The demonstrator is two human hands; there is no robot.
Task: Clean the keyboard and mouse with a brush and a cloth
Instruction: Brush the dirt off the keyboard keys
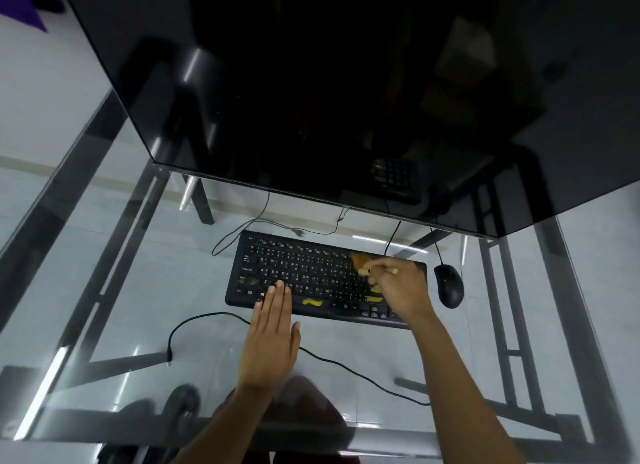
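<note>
A black keyboard [304, 273] lies on the glass desk [121, 325], with yellow smears on its lower keys. My left hand [272, 335] rests flat, fingers together, its fingertips on the keyboard's lower left keys. My right hand [398, 287] is over the keyboard's right part, shut on a small brush [362, 261] with a pale wooden handle; the blurred brown bristles touch the upper right keys. A black mouse [449, 285] sits just right of the keyboard, untouched. No cloth is in view.
A large dark monitor [346, 83] overhangs the desk behind the keyboard. A black cable [346, 366] loops across the glass in front of the keyboard; thinner cables [249, 228] lie behind it. The desk's metal frame and the floor show through the glass.
</note>
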